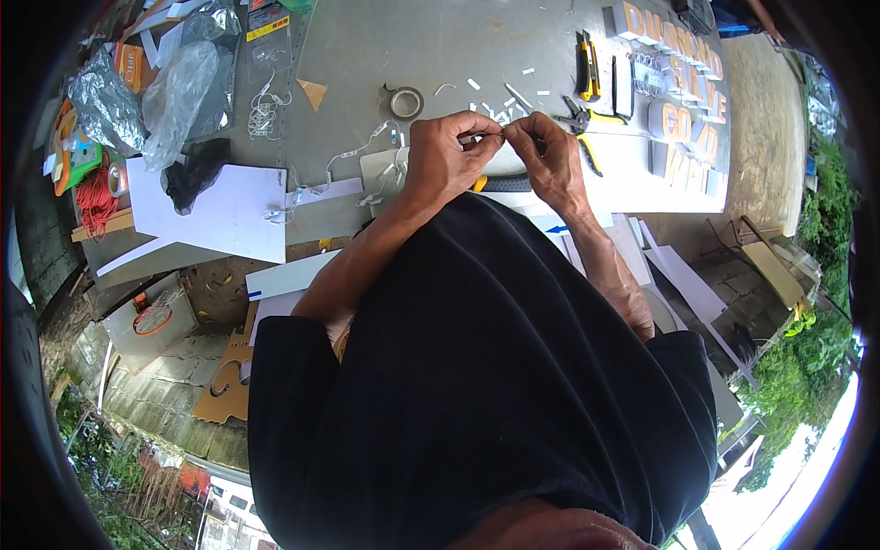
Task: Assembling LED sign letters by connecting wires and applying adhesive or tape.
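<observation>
Grey metal-looking table, busy surface. Left: white sheet (pixel 229 215), wide and angular. Far side: tan triangular offcut (pixel 313 93). Mid-table: tape roll (pixel 404 93) lying flat; string of small white wired modules (pixel 371 139) beside it; white scraps (pixel 474 84) scattered. Right: yellow-and-black cutter (pixel 588 69), yellow-handled pliers (pixel 576 119) lying spread just beside.

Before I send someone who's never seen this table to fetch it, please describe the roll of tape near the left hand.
On the big grey table, find the person's left hand. Just beyond it a roll of tape lies flat, greyish with an open centre. Its round ring shape sets it apart from the small white scraps and wired modules nearby.
</observation>
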The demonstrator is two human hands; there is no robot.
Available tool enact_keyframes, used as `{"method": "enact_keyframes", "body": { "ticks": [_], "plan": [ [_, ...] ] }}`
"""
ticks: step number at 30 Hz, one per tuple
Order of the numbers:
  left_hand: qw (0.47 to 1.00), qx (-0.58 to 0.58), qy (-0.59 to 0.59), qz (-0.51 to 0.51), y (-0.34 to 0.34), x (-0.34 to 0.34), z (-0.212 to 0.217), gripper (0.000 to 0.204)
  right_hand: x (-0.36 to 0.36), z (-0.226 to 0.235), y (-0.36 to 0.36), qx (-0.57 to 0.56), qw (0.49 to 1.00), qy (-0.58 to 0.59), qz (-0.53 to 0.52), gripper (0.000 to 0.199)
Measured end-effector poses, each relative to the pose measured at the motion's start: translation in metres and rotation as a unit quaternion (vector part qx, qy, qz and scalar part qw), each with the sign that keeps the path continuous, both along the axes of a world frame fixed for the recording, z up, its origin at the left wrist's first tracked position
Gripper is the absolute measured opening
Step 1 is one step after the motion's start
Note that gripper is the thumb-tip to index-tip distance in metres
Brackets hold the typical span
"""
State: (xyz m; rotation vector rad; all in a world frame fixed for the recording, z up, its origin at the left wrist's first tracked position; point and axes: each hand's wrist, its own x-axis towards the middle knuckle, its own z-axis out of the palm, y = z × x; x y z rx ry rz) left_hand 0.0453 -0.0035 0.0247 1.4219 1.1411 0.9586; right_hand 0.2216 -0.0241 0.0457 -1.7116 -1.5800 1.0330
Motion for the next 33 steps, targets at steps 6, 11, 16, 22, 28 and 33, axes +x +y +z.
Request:
{"method": "enact_keyframes", "body": {
  "ticks": [6, 11, 16, 22, 28, 33],
  "plan": [
    [0.999, 0.013, 0.046, -0.012, 0.001, 0.000, 0.000, 0.013, -0.004, -0.009, -0.003, 0.102, 0.994, -0.030, 0.006, 0.020],
    [0.993, 0.084, 0.082, -0.005, 0.000, -0.001, -0.001, 0.011, -0.006, -0.006, -0.002, 0.097, 0.995, -0.037, 0.008, 0.018],
    [0.973, 0.198, 0.117, 0.002, 0.002, -0.001, -0.004, 0.009, -0.009, -0.003, -0.004, 0.043, 0.999, -0.018, -0.011, 0.022],
    [0.999, -0.002, 0.004, -0.035, 0.002, -0.013, 0.001, 0.009, 0.009, 0.000, 0.005, -0.113, 0.986, 0.119, 0.025, 0.024],
    [0.989, -0.115, -0.007, -0.097, 0.011, -0.026, 0.003, 0.015, 0.009, 0.011, -0.004, 0.137, 0.988, -0.004, 0.070, 0.023],
    [0.969, -0.193, -0.074, -0.135, 0.012, -0.029, 0.008, 0.014, 0.011, 0.009, -0.004, 0.293, 0.936, -0.116, 0.158, 0.029]
  ]
}}
